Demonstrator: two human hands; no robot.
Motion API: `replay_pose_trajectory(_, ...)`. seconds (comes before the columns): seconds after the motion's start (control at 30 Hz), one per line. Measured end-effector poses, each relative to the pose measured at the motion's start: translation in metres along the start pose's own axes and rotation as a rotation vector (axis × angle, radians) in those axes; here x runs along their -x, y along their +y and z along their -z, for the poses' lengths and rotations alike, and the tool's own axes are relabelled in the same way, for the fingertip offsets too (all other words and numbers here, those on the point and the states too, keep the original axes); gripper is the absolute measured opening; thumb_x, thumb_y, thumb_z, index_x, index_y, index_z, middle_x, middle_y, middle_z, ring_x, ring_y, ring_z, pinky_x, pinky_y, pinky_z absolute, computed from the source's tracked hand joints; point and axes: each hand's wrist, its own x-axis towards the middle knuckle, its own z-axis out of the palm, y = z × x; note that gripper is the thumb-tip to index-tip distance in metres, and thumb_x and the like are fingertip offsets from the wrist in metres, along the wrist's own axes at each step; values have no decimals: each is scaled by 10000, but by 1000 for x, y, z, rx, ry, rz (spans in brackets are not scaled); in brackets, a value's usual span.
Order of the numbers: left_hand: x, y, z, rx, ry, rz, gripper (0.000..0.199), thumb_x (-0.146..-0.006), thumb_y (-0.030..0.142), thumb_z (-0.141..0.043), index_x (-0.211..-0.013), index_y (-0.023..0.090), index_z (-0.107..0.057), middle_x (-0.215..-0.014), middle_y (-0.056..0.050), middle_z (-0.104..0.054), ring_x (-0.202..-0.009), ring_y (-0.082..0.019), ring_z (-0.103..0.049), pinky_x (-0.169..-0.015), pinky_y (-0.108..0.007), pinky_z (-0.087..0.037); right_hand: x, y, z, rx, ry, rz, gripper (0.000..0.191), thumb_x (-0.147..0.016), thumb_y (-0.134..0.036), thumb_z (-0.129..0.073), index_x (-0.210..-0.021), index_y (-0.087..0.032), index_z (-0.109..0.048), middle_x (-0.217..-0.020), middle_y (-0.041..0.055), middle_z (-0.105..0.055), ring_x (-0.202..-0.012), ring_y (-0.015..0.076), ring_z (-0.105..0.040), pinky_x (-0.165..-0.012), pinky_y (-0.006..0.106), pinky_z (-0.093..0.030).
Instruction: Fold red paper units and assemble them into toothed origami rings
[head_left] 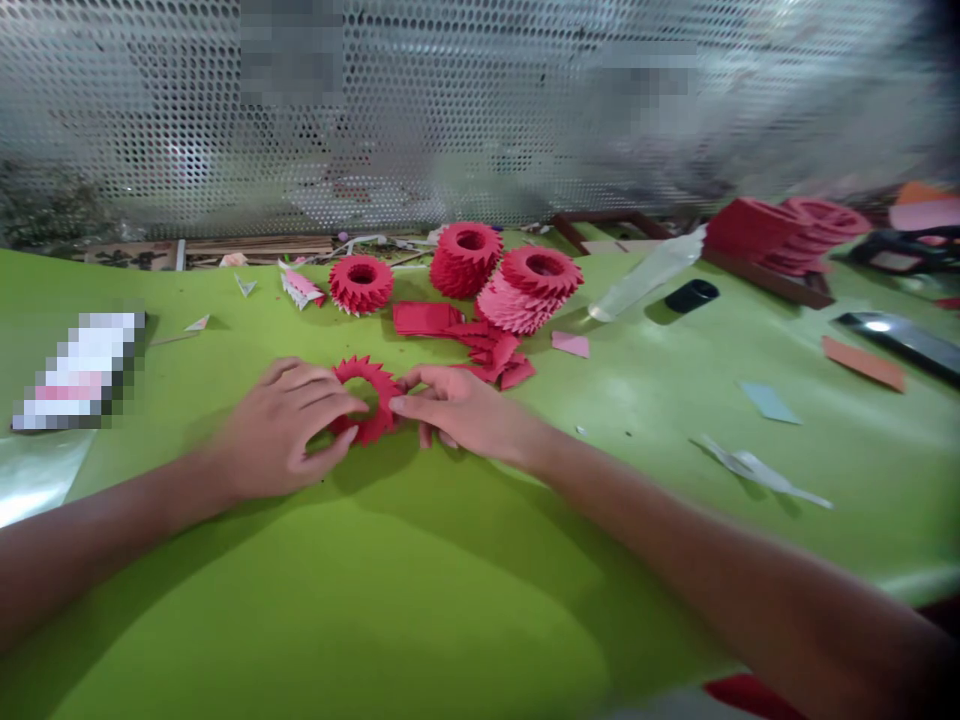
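A red ring of folded paper pieces [365, 372], with a toothed outer edge, is held just over the green table between my hands. My left hand [289, 425] is closed around its left side, thumb at the lower edge and fingers reaching over the hole. On the right side, my right hand [461, 410] pinches the rim between thumb and forefinger. Just behind my right hand lie loose red folded paper pieces [495, 345] and a flat stack of red paper [427, 318].
Beyond stand a short red paper ring [361, 285], a taller red one [466, 260] and a red-and-pink one [530, 288]. A glue bottle [649, 270] and black cap [691, 295] lie right of them on the green table [360, 610]. A perforated metal panel [420, 110] closes the back.
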Motion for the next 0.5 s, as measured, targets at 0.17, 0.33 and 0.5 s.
replay_pose_trajectory(0.17, 1, 0, -2, 72, -65, -34, 358, -904, 474, -598, -1071, 177, -708, -1061, -91, -743, -975, -267, -652, -946, -471, -447, 2, 3, 9, 362, 170, 159, 258, -937, -427, -585, -901, -178, -639, -747, 29, -714, -513, 109, -553, -467, 242, -382)
replay_pose_trajectory(0.33, 3, -2, -6, 135, -66, -37, 232, -922, 341, -585, -1035, 182, -710, -1033, -79, -738, -962, -249, -655, -969, -471, -463, 0, 12, 13, 722, 148, 718, 293, -935, -350, -609, -1169, -183, -668, -1205, 103, -690, -1074, 250, -628, -949, 433, -481)
replay_pose_trajectory(0.5, 3, -6, -8, 184, -114, -68, 248, -955, 365, -567, -1079, 188, -688, -1073, -76, -721, -1011, -247, -639, -989, -460, -456, -6, 18, 12, 822, -38, 809, 325, -967, -388, -584, -1216, -200, -672, -1275, 70, -675, -1135, 249, -595, -996, 458, -454)
